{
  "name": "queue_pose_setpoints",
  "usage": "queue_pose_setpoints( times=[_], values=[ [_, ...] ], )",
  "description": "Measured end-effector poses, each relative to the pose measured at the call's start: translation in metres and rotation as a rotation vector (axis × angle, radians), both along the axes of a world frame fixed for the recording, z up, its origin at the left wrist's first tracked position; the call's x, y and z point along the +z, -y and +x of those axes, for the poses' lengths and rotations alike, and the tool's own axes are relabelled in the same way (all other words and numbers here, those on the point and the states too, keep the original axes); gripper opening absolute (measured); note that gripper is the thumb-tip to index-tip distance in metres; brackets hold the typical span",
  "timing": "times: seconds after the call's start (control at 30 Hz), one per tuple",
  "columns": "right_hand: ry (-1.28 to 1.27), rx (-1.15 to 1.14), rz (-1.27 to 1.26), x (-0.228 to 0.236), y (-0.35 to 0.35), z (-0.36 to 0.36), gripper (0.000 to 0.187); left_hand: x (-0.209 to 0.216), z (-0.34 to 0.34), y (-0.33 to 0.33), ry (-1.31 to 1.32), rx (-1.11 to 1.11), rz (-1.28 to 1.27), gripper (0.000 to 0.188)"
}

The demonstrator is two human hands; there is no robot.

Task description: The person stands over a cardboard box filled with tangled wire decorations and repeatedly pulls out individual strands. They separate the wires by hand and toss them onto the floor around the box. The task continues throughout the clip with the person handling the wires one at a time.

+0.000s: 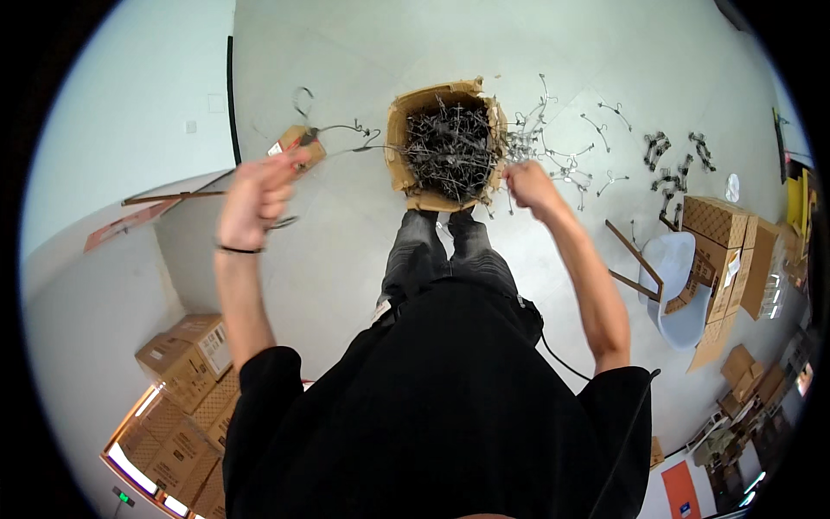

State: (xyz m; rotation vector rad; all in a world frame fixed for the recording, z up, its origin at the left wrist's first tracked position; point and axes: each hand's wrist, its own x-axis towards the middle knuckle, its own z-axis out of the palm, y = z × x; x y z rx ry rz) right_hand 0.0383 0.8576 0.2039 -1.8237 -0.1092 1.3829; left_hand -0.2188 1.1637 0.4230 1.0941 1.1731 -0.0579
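My left hand [255, 199] is raised to the left of an open cardboard box [398, 169], its fingers closed and slightly blurred. Dark wire clothes hangers [309, 136] with curved hooks stick out from it, and a dark curved piece also shows below the fingers. The box stands just beyond my feet, filled with a tangled heap of dark hangers [450, 147]. By the box's right rim, my right hand [532, 186] is closed in a pinch; what is in its fingers is too small to tell. Beside it, loose hangers [566, 160] lie scattered on the floor.
A small carton [309, 156] sits behind my left hand. Several bunches of dark hangers [670, 177] lie farther right, near a pale chair [679, 294] with wooden legs and a tall carton [722, 229]. Stacked cartons [186, 372] stand lower left, by a white wall [138, 112].
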Motion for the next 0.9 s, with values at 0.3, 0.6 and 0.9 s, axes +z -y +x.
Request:
queue_pose_setpoints(
  times=[0.3, 0.6, 0.9],
  values=[
    [0.091, -0.030, 0.025, -0.039, 0.006, -0.034, 0.027, -0.062, -0.063, 0.027, 0.033, 0.037, 0.058, 0.027],
    [-0.228, -0.040, -0.090, -0.086, 0.018, -0.041, 0.026, -0.078, -0.086, 0.007, 0.087, 0.092, 0.504, 0.026],
    [0.013, -0.272, 0.147, -0.057, 0.009, -0.022, 0.030, -0.203, -0.012, 0.076, 0.155, -0.198, 0.763, 0.026]
  ],
)
